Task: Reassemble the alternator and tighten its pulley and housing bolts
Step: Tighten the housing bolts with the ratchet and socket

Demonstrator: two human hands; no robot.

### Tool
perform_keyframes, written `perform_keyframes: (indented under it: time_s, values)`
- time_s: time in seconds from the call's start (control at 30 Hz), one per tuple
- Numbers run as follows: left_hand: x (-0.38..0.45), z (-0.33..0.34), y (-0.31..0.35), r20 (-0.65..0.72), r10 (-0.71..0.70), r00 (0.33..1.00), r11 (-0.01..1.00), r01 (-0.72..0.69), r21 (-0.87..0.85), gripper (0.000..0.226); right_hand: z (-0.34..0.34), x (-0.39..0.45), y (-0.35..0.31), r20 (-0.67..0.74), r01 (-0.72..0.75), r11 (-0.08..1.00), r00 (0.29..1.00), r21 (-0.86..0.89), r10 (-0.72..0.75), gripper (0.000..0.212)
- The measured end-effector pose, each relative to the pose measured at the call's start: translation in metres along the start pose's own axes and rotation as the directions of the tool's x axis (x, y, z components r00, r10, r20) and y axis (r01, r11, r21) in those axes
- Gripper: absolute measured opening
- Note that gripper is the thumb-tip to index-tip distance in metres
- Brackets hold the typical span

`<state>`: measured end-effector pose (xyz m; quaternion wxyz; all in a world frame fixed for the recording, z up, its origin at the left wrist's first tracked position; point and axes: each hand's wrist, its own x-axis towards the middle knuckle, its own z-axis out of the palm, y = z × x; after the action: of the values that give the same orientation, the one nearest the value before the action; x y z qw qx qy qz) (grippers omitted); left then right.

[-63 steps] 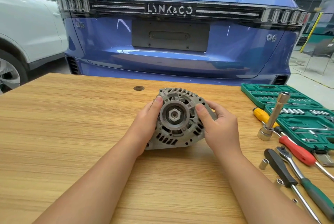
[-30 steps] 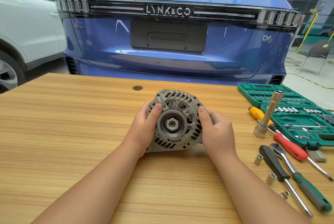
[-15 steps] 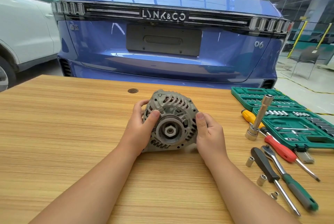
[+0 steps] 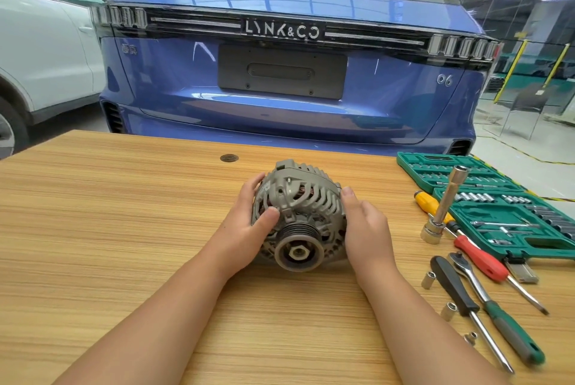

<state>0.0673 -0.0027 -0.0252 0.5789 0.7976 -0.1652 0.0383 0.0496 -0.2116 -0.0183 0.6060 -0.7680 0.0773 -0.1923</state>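
Note:
The grey alternator (image 4: 306,198) rests on the wooden table (image 4: 124,229) at the centre, tipped so its grooved pulley (image 4: 298,249) with the hex nut points toward me. My left hand (image 4: 249,229) grips the housing's left side, thumb across the front fins and fingers round the back. My right hand (image 4: 365,229) lies flat against the housing's right side with fingers nearly straight. The far side of the housing is hidden.
To the right lie a green socket case (image 4: 497,204), a steel T-handle socket driver (image 4: 445,207), a ratchet (image 4: 466,272), yellow (image 4: 427,202), red (image 4: 485,260) and black-handled (image 4: 457,288) screwdrivers and several loose sockets. A blue car (image 4: 280,73) stands beyond the table's far edge.
Both hands have tipped the alternator forward, so the pulley now faces me lower down and the top of the housing shows. The camera has moved closer.

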Motion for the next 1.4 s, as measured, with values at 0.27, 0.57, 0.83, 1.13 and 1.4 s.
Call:
perform_keyframes:
  time_s: [0.27,0.57,0.83,1.13,1.4]
  values:
    - [0.007,0.004,0.021,0.027,-0.397,0.917,0.901,0.396,-0.178,0.109,-0.009,0.004,-0.013,0.36,-0.22,0.975,0.913,0.044,0.189,0.076]
    - [0.007,0.01,0.017,-0.003,-0.377,0.926,0.884,0.359,-0.3,0.093,-0.006,0.005,-0.006,0.379,-0.141,0.972,0.923,0.186,0.062,0.064]
    - [0.001,0.008,0.014,-0.125,-0.183,0.975,0.917,0.123,-0.379,0.075,-0.004,-0.004,-0.007,0.4,0.061,0.991,0.911,0.121,-0.104,0.074]
    - [-0.006,0.004,0.012,-0.124,-0.038,0.992,0.968,0.006,-0.253,0.096,-0.004,-0.009,-0.007,0.406,0.147,0.976,0.891,0.159,-0.2,0.092]
    - [-0.015,0.004,0.014,-0.08,0.042,0.996,0.993,-0.05,-0.11,0.089,-0.005,-0.014,-0.009,0.354,0.08,0.97,0.922,0.23,-0.16,0.102]
